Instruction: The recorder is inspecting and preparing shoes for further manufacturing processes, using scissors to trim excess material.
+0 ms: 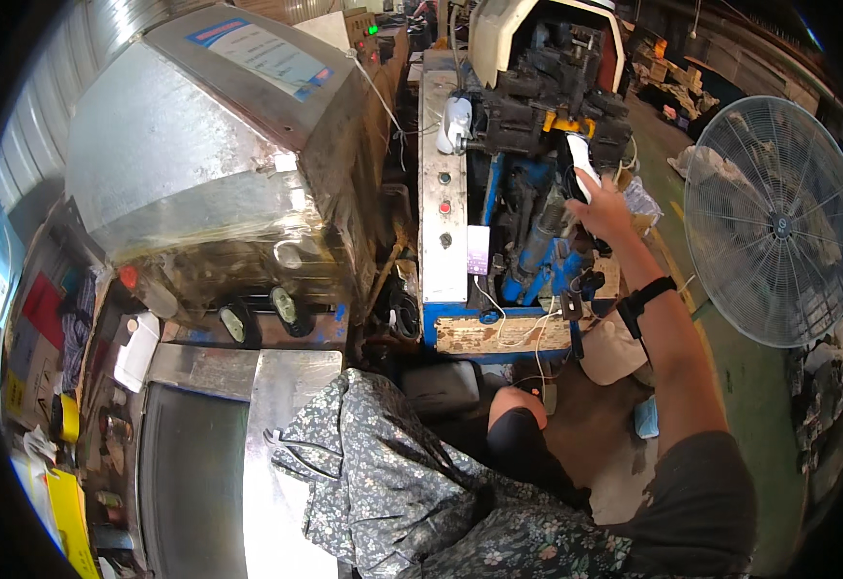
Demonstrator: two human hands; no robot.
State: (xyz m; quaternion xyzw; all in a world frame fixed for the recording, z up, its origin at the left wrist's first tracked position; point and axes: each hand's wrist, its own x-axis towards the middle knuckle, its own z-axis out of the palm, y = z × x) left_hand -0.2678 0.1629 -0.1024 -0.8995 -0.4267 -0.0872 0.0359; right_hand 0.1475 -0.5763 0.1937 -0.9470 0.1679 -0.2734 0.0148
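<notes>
My right hand [603,207] reaches forward to a black and blue machine [537,232]. Its fingers are closed round the lower end of a long, narrow white piece [579,152], whose exact kind I cannot make out. The far end of that piece lies against the machine's dark jaws [520,125], just below a yellow-orange part [568,124]. A black band [648,294] circles my right wrist. On my left side a dark floral sleeve [373,463] lies over a metal tabletop, and no left hand shows.
A metal hood [180,145] stands at the left, with two dark, pale-topped shoe-like pieces [286,307] at its opening and a dark conveyor belt [194,482] nearer. A white control panel [444,232] with buttons flanks the machine. At the right is a big caged fan [778,227].
</notes>
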